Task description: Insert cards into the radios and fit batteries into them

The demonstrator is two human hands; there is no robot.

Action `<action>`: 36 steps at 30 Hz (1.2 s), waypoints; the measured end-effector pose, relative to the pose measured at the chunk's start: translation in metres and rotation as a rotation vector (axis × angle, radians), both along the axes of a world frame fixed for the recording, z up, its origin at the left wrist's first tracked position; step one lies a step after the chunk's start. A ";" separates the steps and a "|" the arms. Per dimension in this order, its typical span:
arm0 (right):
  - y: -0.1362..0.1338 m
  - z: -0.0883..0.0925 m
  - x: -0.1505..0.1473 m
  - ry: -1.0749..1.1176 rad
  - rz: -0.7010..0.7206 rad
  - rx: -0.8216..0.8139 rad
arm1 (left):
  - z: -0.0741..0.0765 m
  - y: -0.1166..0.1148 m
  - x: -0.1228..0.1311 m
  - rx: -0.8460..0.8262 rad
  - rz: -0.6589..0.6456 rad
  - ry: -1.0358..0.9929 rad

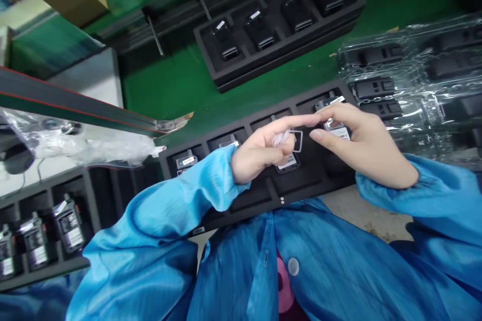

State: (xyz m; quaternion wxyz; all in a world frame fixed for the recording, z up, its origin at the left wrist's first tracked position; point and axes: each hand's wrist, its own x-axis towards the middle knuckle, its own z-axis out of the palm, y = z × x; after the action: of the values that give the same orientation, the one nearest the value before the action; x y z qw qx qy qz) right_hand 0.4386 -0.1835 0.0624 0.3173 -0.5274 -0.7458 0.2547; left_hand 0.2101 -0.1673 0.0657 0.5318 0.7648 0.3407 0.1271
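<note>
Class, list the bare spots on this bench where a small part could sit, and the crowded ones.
Free: green mat between far tray and near tray; the near tray's empty front slots. Crowded: bagged parts at right; left hand and right hand over the near tray's middle.

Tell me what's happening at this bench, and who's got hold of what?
A person in a blue smock works over a black foam tray of small devices. The right hand pinches one device sitting in its slot. The left hand has a clear film in its grip, with its index finger stretched out toward that device. Another filled tray and bagged parts lie beyond on the green table.
</note>
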 end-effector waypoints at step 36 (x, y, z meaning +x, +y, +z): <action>0.036 -0.024 -0.024 -0.287 0.309 -0.095 | -0.050 -0.017 -0.059 0.661 0.054 0.297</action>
State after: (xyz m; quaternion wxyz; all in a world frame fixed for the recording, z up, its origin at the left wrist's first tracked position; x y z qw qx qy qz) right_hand 0.4145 -0.1475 0.0386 0.1399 -0.4522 -0.8424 0.2576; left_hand 0.1514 -0.1848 0.0158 0.1971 0.8963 0.3747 0.1318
